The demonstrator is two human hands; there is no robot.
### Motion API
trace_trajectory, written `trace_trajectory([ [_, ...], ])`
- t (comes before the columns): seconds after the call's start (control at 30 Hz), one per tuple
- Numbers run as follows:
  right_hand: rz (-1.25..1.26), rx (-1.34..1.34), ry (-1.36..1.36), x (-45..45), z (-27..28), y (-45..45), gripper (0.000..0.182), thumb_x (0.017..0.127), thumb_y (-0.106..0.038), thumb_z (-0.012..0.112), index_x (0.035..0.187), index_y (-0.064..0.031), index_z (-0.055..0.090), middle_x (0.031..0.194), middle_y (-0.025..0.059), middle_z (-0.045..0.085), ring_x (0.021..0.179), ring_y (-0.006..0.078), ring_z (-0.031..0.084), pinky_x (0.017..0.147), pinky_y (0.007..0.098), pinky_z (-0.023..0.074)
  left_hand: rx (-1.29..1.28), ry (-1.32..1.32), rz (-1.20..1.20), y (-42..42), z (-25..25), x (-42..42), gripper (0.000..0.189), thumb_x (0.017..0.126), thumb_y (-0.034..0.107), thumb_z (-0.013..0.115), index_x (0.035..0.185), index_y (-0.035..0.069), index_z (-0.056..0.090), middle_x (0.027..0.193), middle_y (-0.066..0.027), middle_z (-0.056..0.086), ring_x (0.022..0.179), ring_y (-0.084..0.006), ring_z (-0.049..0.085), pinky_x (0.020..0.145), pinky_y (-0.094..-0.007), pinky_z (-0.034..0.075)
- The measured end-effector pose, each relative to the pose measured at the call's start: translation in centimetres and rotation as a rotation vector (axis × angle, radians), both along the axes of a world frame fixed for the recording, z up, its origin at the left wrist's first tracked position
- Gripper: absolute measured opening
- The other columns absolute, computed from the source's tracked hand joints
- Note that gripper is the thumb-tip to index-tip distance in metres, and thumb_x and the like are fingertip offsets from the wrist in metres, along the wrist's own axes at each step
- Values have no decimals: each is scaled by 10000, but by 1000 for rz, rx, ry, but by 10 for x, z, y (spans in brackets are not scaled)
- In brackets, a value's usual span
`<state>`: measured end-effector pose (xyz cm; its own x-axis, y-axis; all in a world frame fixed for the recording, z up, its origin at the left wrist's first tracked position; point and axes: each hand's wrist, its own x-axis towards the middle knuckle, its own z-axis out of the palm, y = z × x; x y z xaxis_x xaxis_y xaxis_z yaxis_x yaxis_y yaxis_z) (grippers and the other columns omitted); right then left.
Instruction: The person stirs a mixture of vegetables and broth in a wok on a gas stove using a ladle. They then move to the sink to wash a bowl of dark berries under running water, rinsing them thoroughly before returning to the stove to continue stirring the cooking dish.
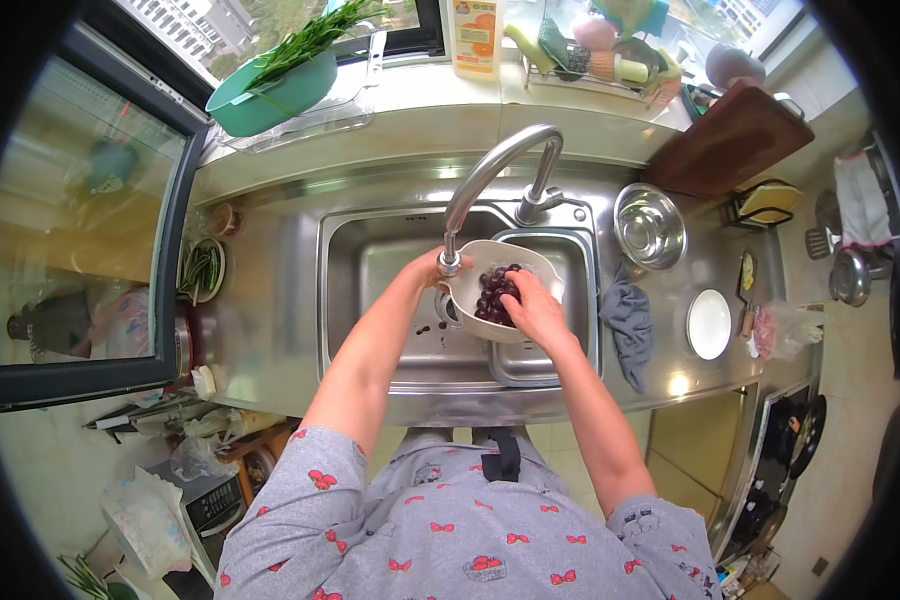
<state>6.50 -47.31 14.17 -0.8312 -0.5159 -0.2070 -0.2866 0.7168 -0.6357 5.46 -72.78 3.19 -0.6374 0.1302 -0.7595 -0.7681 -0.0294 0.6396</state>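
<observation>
A white plastic bowl or colander (480, 259) sits over the divider of the steel double sink, tilted slightly. Dark purple grapes (493, 300) lie bunched inside it. My left hand (429, 268) grips the bowl's left rim, partly hidden behind the spout head of the steel faucet (495, 154). From the right, my right hand (538, 306) reaches in with its fingers curled on the grapes; the fingertips are partly out of sight among them. Small dark bits (442, 325) rest on the floor of the large left basin (379, 300), below the bowl.
On the counter to the right are a steel bowl (649, 226), a grey cloth (628, 330), a white plate (709, 324) and a knife (746, 292). A cutting board (731, 139) leans behind them. An open window sash (187, 247) juts over the left counter, near a bowl of green vegetables (202, 270).
</observation>
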Motion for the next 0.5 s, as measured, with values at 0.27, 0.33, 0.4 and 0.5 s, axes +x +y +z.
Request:
trace_trajectory([
  [0.27,-186,-40,2,-7,-12,15,564,832,-285,633,1346,-107,480,1283,144,568,1169,335,544,988,435,422,-222,-86,-20,-9,34,39,346,807,203,635,1111,39,623,1129,-99,632,885,-266,671,718,-436,592],
  [0.33,-228,-87,-123,-8,-35,18,606,834,-293,631,1377,-97,447,1296,173,554,1171,337,550,1002,420,415,-208,-127,-6,-16,49,54,358,799,181,624,1113,9,610,1138,-117,622,906,-272,671,703,-429,606],
  [0.4,-252,-139,-267,-7,-46,13,696,846,-320,634,1441,-90,356,1311,194,536,1167,332,561,933,437,470,-201,-119,67,-21,55,72,375,777,146,613,1101,-41,593,1112,-164,617,888,-293,679,681,-407,624],
  [0.5,-322,-219,-757,2,-30,5,736,863,-331,633,1470,-98,289,1320,169,520,1161,333,560,843,481,521,-222,-109,187,-33,59,92,380,775,136,613,1097,-64,584,1035,-182,635,811,-306,690,635,-402,627],
])
